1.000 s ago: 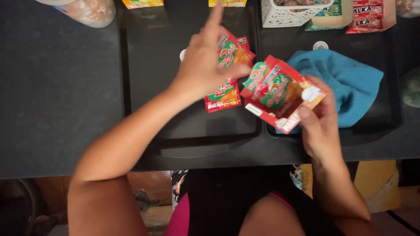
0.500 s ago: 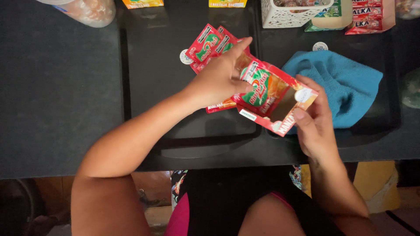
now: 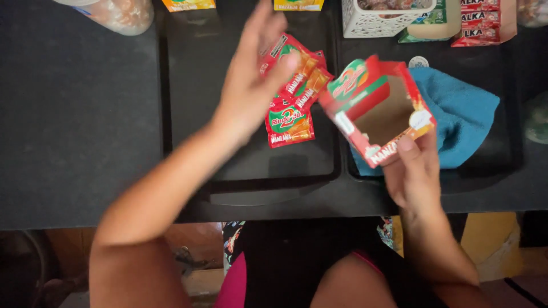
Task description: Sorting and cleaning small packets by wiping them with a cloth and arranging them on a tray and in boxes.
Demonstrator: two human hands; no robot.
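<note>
- Gripping several red drink-mix sachets [image 3: 292, 94] between thumb and fingers, the left hand [image 3: 251, 80] holds them over the black tray [image 3: 188, 114]; they look light, floppy and slick, best pinched at the edges.
- Right hand [image 3: 414, 177] clamps the empty red carton [image 3: 377, 108] by its lower corner above the blue cloth [image 3: 465, 114]; thin card, easily crushed.

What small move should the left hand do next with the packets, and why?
Probably release the packets onto the black tray and draw the left hand back. The packets already lie fanned out there, and the box in the right hand looks empty.
</note>
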